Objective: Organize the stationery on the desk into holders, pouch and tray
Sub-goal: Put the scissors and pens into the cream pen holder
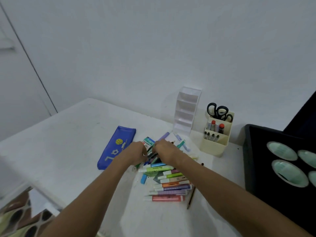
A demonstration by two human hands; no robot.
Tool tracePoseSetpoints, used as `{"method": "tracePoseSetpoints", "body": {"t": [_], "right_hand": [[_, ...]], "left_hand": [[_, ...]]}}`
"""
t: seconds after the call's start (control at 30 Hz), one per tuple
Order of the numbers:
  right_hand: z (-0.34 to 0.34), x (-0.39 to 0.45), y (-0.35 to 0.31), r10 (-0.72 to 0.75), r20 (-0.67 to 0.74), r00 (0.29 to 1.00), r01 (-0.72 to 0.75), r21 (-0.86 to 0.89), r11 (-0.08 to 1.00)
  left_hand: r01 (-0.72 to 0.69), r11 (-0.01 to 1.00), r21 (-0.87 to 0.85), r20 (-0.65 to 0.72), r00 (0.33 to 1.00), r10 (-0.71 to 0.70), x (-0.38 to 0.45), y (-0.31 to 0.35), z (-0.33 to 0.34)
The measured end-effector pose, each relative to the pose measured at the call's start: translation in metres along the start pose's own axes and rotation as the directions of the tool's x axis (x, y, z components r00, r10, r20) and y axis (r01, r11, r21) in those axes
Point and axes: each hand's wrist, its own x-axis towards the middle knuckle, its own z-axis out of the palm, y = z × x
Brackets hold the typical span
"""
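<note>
A white desk (68,151) stands against a white wall. At far left, a blue pouch (116,147) lies flat on the desk, printed with a yellow ball and pale letters; whether it is open cannot be told.

Just right of the pouch, the left hand (135,153) and the right hand (165,152) meet over the far end of a pile of markers (169,183). Both hands curl around a few dark pens (151,153) held between them. The forearms cross the near desk and cover part of the pile. The markers lie roughly parallel, with green, orange, purple and red barrels. A blue cap (143,179) lies at the pile's left edge; a pencil (191,198) lies at its right edge.

Behind the pile, a clear tiered holder (186,110) stands by the wall, its shelves bare. Right of it, a cream holder (215,135) stands upright. Its back compartment holds black scissors (219,112), the middle one red-capped markers (217,126), the front one several dark-tipped pens.

At far right, a black tray (248,159) rests on the desk, holding round pale-green items (289,172).
</note>
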Motion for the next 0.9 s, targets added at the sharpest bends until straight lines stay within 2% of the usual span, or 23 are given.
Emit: {"method": "tracePoseSetpoints", "body": {"t": [0.13,0.2,0.23,0.33,0.4,0.47,0.57,0.67,0.77,0.9], "right_hand": [[-0.001,-0.002,0.008,-0.073,-0.103,0.992,0.072,-0.008,0.997],[-0.011,-0.007,0.014,-0.041,-0.201,0.979,0.066,0.116,0.991],[-0.019,-0.012,0.017,0.020,-0.263,0.965,0.041,0.224,0.974],[-0.050,-0.033,0.030,0.270,-0.433,0.860,0.003,0.533,0.846],[-0.078,-0.052,0.040,0.392,-0.516,0.762,0.020,0.624,0.781],[-0.107,-0.069,0.048,0.448,-0.573,0.687,0.047,0.649,0.759],[-0.143,-0.101,0.068,0.536,-0.619,0.574,0.031,0.671,0.741],[-0.164,-0.135,0.088,0.615,-0.640,0.461,0.006,0.695,0.719],[-0.162,-0.159,0.104,0.633,-0.623,0.460,-0.073,0.684,0.726],[-0.135,-0.176,0.121,0.704,-0.530,0.473,-0.213,0.706,0.675]], "left_hand": [[0.018,0.999,0.033,-0.024,1.000,-0.017,0.003,0.007,-0.008],[0.018,0.999,-0.045,-0.086,0.996,-0.022,0.005,0.013,-0.021],[0.011,0.997,-0.082,-0.123,0.992,-0.021,0.006,0.018,-0.030],[-0.076,0.988,-0.138,-0.289,0.957,0.033,0.004,0.042,-0.063],[-0.160,0.968,-0.194,-0.401,0.914,0.071,0.001,0.068,-0.086],[-0.248,0.945,-0.214,-0.489,0.864,0.116,-0.005,0.092,-0.108],[-0.402,0.895,-0.193,-0.579,0.783,0.226,-0.008,0.134,-0.130],[-0.513,0.843,-0.160,-0.592,0.734,0.334,-0.006,0.174,-0.139],[-0.563,0.819,-0.110,-0.571,0.710,0.412,0.000,0.202,-0.135],[-0.568,0.814,-0.122,-0.465,0.758,0.458,0.014,0.226,-0.115]]}}
